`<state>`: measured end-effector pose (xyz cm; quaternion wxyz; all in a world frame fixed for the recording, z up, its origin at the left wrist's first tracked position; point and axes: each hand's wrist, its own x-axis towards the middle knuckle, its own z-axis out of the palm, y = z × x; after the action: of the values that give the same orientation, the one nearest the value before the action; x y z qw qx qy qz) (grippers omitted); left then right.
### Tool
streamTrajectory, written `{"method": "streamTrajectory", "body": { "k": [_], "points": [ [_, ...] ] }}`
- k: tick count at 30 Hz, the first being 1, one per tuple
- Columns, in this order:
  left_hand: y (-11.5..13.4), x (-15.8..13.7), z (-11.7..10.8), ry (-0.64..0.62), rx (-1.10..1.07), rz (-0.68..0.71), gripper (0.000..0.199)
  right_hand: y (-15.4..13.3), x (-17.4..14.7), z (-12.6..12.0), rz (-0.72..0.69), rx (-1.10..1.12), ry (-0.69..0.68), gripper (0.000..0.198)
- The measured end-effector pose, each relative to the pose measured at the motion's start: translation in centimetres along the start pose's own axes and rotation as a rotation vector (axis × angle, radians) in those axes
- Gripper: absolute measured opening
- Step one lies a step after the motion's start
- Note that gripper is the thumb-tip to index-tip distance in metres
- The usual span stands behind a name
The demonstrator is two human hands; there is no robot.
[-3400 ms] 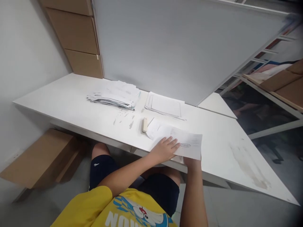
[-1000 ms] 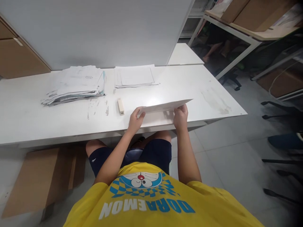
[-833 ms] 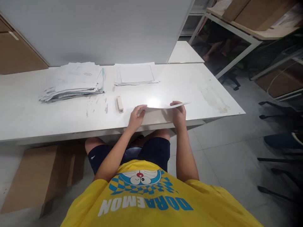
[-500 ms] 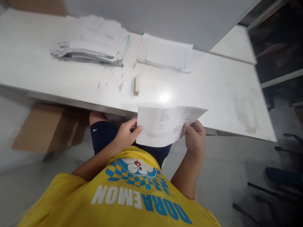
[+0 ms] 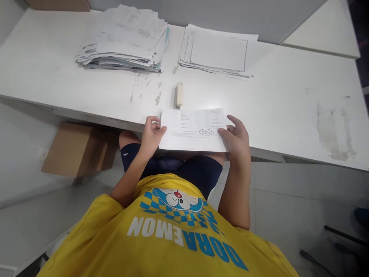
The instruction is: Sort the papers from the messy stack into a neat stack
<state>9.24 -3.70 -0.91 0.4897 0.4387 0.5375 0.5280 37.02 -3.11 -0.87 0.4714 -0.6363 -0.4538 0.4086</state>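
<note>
A printed sheet of paper (image 5: 187,140) with an oval stamp mark spans between my hands at the desk's front edge. My left hand (image 5: 153,132) pinches its left edge, thumb on top and fingers curled. On the right edge, my right hand (image 5: 236,136) grips the sheet with the thumb on top, its index finger raised off the paper. Whether it is one sheet or several, I cannot tell. Just beyond the paper's far edge lies a cream stapler (image 5: 179,95) on the desk.
A thick, uneven paper stack (image 5: 123,42) stands at the back left of the white desk (image 5: 276,100). A thinner paper pile (image 5: 217,52) lies right of it, against the grey partition (image 5: 216,13). Under the desk at left is a cardboard box (image 5: 67,150).
The paper has gone from tilted and curved to flatter and level, further over the desk edge. Both hands moved forward with it, and my right index finger has lifted. The view has shifted.
</note>
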Motion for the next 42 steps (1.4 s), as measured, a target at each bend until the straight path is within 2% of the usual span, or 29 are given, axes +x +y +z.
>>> {"method": "streamTrajectory", "body": {
  "k": [4, 8, 12, 16, 20, 23, 26, 29, 33, 35, 39, 42],
  "points": [
    [-0.4, 0.5, -0.4, -0.013, 0.164, 0.054, 0.005, 0.8, 0.5, 0.1, -0.015, 0.02, -0.01, 0.05],
    [-0.8, 0.4, -0.5, -0.024, 0.254, 0.022, 0.02, 1.3, 0.4, 0.5, -0.034, 0.08, 0.055, 0.045],
    [-0.9, 0.4, -0.3, -0.03, 0.306, 0.069, 0.025, 1.4, 0.3, 0.7, -0.059, 0.148, 0.118, 0.031],
    [-0.7, 0.5, -0.2, -0.122, 0.387, 0.14, 0.035, 1.6, 0.2, 0.9, -0.043, 0.187, 0.185, 0.015],
    [-0.5, 0.0, -0.4, -0.215, 0.441, 0.164, 0.041, 1.4, -0.2, 0.4, -0.02, 0.134, 0.236, 0.017],
    [-0.3, -0.8, -0.4, -0.167, 0.541, 0.19, 0.041, 1.4, -0.3, -0.8, 0.03, 0.032, 0.265, 0.019],
    [0.1, -1.1, 0.0, -0.07, 0.686, 0.284, 0.037, 1.6, -0.2, -1.6, 0.057, -0.024, 0.213, 0.021],
    [0.8, 0.1, 0.5, -0.067, 0.813, 0.465, 0.036, 1.4, 0.0, -1.7, 0.069, -0.045, 0.182, 0.022],
    [1.4, 3.4, 1.2, -0.21, 0.916, 0.64, 0.045, 0.9, 0.1, -1.3, 0.055, -0.057, 0.165, 0.023],
    [1.3, 5.0, 1.6, -0.24, 0.952, 0.655, 0.051, 0.7, 0.1, -1.2, 0.056, -0.073, 0.152, 0.023],
    [0.8, 6.5, 2.1, -0.135, 1.034, 0.627, 0.053, 0.9, 0.0, -1.5, 0.054, -0.055, 0.148, 0.022],
    [0.5, 6.9, 1.9, -0.118, 1.054, 0.645, 0.054, 1.1, 0.0, -1.7, 0.06, -0.044, 0.137, 0.022]
  ]
}}
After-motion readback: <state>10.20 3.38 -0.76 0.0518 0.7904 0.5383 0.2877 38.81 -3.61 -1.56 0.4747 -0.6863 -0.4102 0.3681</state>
